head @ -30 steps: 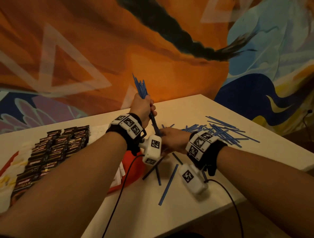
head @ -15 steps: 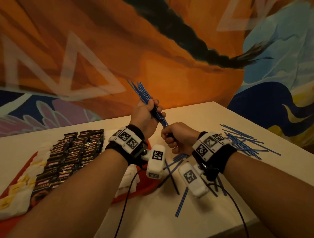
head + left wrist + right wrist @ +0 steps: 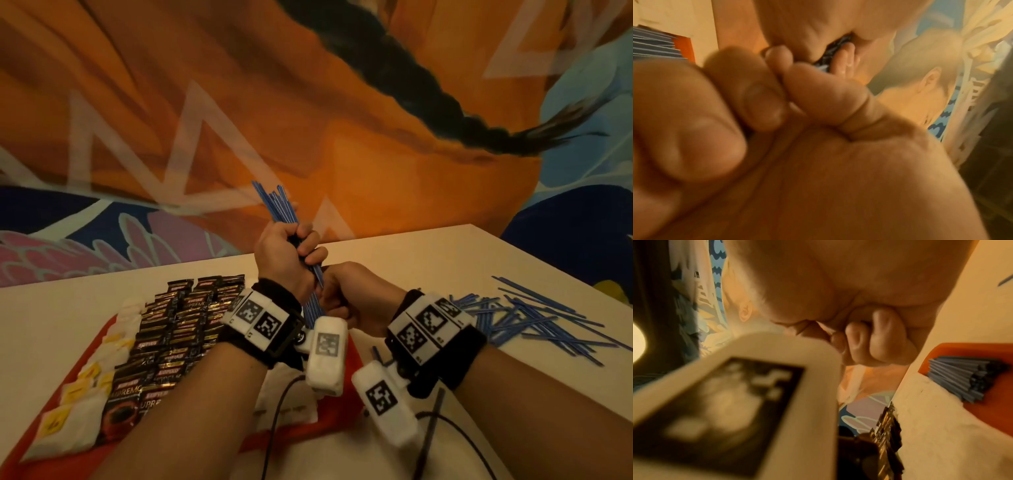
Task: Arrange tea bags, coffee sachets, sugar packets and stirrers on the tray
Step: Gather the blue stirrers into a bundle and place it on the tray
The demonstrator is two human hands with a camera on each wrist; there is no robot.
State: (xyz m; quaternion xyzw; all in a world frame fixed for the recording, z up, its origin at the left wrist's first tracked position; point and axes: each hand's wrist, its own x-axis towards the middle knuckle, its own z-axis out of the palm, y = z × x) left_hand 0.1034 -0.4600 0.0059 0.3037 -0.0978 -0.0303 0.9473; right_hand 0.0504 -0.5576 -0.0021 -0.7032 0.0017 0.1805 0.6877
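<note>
- At the centre of the head view, the left hand (image 3: 286, 253) is raised above the table, its fingers curled in a fist round a bundle of thin blue plastic stirrers (image 3: 278, 205).
- The bundle stands tilted, its top ends fanning toward the upper left and its lower ends running down behind the left wrist.
- Just below and to the right, the right hand (image 3: 356, 294) is also closed in a fist, touching the left hand; its fingers wrap the lower part of the same bundle.
- The left wrist view shows the fingers (image 3: 760, 97) pressed together and folded into the palm, with dark stirrer ends (image 3: 838, 47) clamped in the other fist in the upper middle.
- The right wrist view shows curled fingers (image 3: 884, 337) tucked under the palm; what they enclose is hidden there.
- At the right of the head view, a loose scatter of blue stirrers (image 3: 534, 322) lies on the pale table top (image 3: 445, 257).
- At the lower left, a red flat tray (image 3: 92, 346) holds rows of black coffee sachets (image 3: 178, 329), with white tea bags bearing yellow tags (image 3: 78, 394) along its left side.
- White paper packets (image 3: 284, 401) lie on the tray under the left forearm.
- Another neat stack of blue stirrers (image 3: 966, 378) lies on the tray at the right of the right wrist view.
- Both wrists carry black bands with white marker-printed blocks (image 3: 260, 318).
- A painted orange and blue mural (image 3: 239, 102) fills the upper frame.
</note>
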